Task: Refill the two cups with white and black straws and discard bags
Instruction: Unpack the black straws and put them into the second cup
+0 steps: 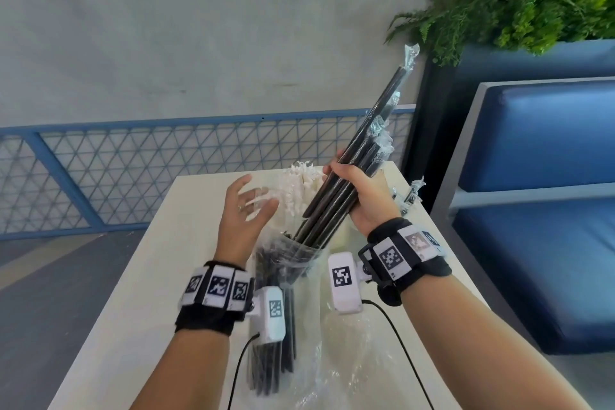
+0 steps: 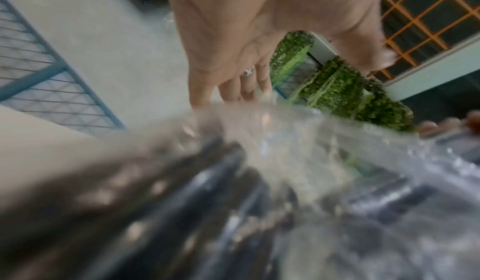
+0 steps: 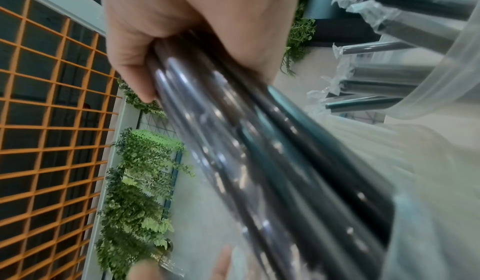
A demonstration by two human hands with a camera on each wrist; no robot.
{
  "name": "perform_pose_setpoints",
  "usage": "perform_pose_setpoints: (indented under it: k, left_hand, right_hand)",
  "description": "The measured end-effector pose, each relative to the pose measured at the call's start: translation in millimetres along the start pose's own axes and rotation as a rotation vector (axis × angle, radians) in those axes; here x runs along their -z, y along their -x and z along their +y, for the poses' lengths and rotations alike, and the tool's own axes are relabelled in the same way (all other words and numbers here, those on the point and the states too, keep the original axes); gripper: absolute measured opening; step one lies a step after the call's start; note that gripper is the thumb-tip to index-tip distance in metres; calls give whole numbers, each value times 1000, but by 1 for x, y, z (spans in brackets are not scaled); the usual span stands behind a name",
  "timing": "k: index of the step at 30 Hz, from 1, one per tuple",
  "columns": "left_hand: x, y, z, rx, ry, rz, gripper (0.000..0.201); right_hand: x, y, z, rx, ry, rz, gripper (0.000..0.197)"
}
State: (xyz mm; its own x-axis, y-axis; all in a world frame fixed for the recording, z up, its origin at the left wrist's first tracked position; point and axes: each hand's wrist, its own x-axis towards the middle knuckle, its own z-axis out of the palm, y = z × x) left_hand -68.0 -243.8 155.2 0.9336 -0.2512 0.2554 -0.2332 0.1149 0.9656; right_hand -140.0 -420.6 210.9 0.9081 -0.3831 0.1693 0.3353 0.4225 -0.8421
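Note:
My right hand grips a bundle of wrapped black straws, tilted up and to the right, its lower ends still inside the mouth of a clear plastic bag. More black straws lie in that bag on the table. My left hand hovers by the bag's mouth with fingers spread, holding nothing. White straws stand bunched behind the hands; their cup is hidden. In the right wrist view my right hand wraps the black straws, and a clear cup holds other black straws.
The pale table carries a crumpled clear bag at the near right. A blue bench stands close on the right and a planter with ferns behind it. A blue mesh railing runs beyond the far edge.

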Motion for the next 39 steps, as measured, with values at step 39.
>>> perform_pose_setpoints:
  k: [39]
  left_hand:
    - [-4,23,-19,-34,-5,-6,62]
  right_hand:
    - [27,-22,-72,428,241,593,21]
